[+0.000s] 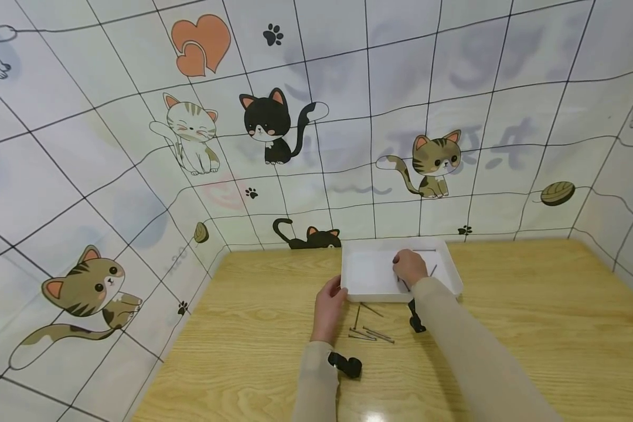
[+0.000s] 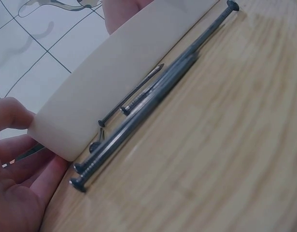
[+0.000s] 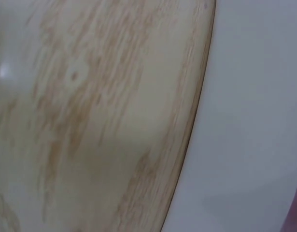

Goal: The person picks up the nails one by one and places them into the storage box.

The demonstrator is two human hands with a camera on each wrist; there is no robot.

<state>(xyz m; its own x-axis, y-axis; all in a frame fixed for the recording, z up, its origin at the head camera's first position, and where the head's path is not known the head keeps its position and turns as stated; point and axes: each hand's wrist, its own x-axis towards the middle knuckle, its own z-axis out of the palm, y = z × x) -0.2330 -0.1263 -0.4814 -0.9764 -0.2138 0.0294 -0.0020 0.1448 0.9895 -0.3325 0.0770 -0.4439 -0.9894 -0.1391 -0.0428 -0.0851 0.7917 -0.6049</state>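
Observation:
My left hand (image 1: 329, 309) grips the front left corner of a white tray (image 1: 366, 298), its thumb and fingers on either side of the corner in the left wrist view. My right hand (image 1: 411, 268) is inside the tray, its fingers curled down near the tray floor. I cannot tell whether its fingertips pinch a nail. Thin nails lie in the tray around that hand, one nail (image 1: 425, 250) by the back wall and another nail (image 1: 434, 270) to its right. Several loose nails (image 2: 134, 128) lie on the table in front of the tray, to the right of my left hand.
The wood-grain table (image 1: 264, 340) extends on both sides of the tray. Behind it stands a white wall covering (image 1: 348, 129) with a grid and cartoon cats. A wrist camera (image 1: 346, 366) sits on the left forearm, close to the loose nails.

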